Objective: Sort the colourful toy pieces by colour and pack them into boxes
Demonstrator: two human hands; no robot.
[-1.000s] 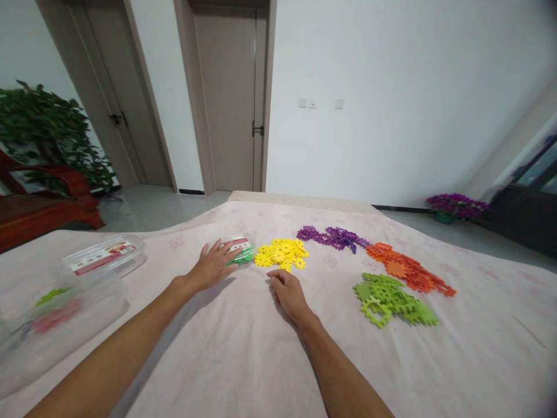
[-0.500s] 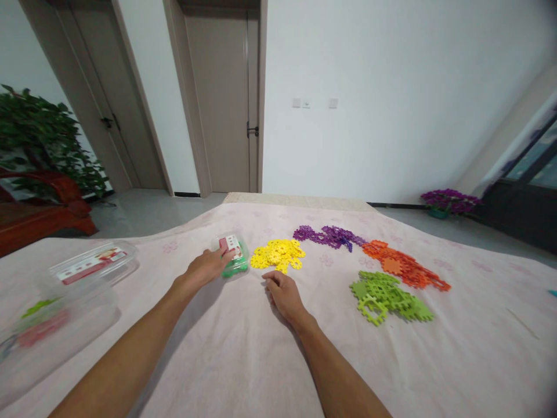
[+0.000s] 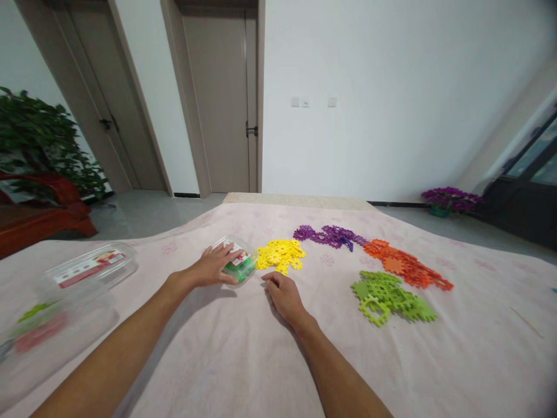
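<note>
My left hand [image 3: 212, 265] grips a small clear plastic box [image 3: 239, 266] with a red-and-white label and green pieces inside; the box lies on the pink cloth just left of a yellow pile of flat snowflake pieces [image 3: 279, 255]. My right hand [image 3: 282, 293] rests on the cloth right below the yellow pile, fingers curled loosely, holding nothing that I can see. Further right lie a purple pile [image 3: 327, 235], an orange pile [image 3: 404, 270] and a light green pile [image 3: 389, 296].
A large clear bin [image 3: 41, 331] with a labelled lid [image 3: 89, 267] sits at the left edge of the cloth-covered table [image 3: 243, 360]. Behind stand doors, a potted plant [image 3: 39, 139], a red wooden seat and purple flowers [image 3: 450, 200] on the floor.
My left hand closed on the small box and drew it down and toward me, tilting it. My right hand stayed almost still under the yellow pile.
</note>
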